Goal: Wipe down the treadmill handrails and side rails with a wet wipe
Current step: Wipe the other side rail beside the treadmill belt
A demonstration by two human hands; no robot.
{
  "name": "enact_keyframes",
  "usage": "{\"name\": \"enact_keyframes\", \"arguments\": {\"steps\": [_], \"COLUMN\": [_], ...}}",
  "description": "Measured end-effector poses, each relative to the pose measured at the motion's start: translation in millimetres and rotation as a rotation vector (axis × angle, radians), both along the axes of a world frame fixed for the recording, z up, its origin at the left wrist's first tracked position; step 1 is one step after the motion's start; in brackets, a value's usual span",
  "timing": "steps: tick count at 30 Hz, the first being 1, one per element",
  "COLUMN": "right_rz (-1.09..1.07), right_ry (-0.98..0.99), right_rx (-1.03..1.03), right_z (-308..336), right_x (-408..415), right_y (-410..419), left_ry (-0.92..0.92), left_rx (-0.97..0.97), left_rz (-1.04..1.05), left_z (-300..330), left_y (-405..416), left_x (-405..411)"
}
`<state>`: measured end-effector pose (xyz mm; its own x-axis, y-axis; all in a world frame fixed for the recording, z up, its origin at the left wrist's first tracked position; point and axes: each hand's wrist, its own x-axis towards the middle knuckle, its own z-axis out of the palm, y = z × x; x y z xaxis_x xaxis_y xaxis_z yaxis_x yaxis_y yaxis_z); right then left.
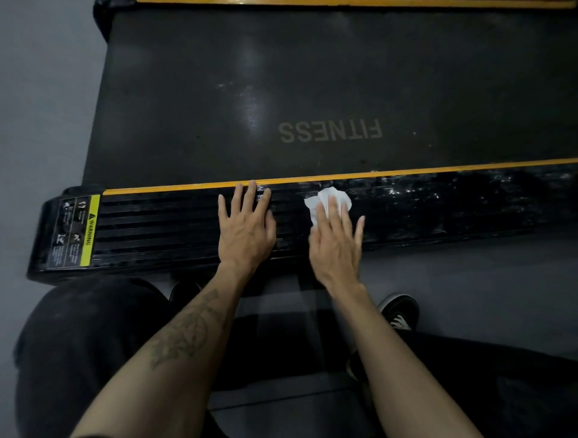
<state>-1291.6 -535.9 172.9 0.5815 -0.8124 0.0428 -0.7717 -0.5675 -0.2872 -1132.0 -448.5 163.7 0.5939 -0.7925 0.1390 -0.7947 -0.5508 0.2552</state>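
A black ribbed side rail [162, 225] with a yellow edge strip runs across the middle of the view. My right hand [336, 240] lies flat on it, pressing a crumpled white wet wipe [328, 198] under the fingertips. The rail to the right of the wipe glistens with wet streaks. My left hand [245, 228] rests flat on the rail with fingers spread and nothing in it, a short way left of the wipe. Beyond the rail lies the dark treadmill belt [281, 78] printed with "FITNESS".
A yellow warning label [87, 231] marks the rail's left end cap. The far side rail [344, 2] shows as a yellow line at the top. Grey floor [469, 281] lies around the treadmill. My knees in dark trousers and a black shoe [402, 309] are close below the rail.
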Motion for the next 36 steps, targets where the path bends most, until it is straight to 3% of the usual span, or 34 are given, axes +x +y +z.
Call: {"name": "enact_keyframes", "arguments": {"steps": [2, 7, 13, 19, 25, 31, 36], "right_rz": [0.021, 0.314, 0.023, 0.344, -0.005, 0.328, 0.095], "right_ry": [-0.02, 0.072, 0.023, 0.086, 0.005, 0.106, 0.086], "right_rx": [0.017, -0.058, -0.006, -0.049, 0.023, -0.008, -0.002], "right_z": [2, 0, 2, 0, 2, 6, 6], "right_x": [16, 12, 12, 12, 16, 16, 10], "right_y": [16, 13, 6, 6, 7, 5, -13], "left_ry": [0.002, -0.003, -0.007, -0.009, -0.02, -0.007, -0.02], "left_rx": [-0.004, 0.007, 0.01, -0.001, -0.004, 0.003, 0.005], "left_rz": [0.006, 0.001, 0.006, 0.006, 0.012, 0.012, 0.011], "left_z": [0, 1, 0, 0, 0, 0, 1], "left_y": [0, 0, -1, 0, -1, -1, -1], "left_x": [0, 0, 0, 0, 0, -1, 0]}}
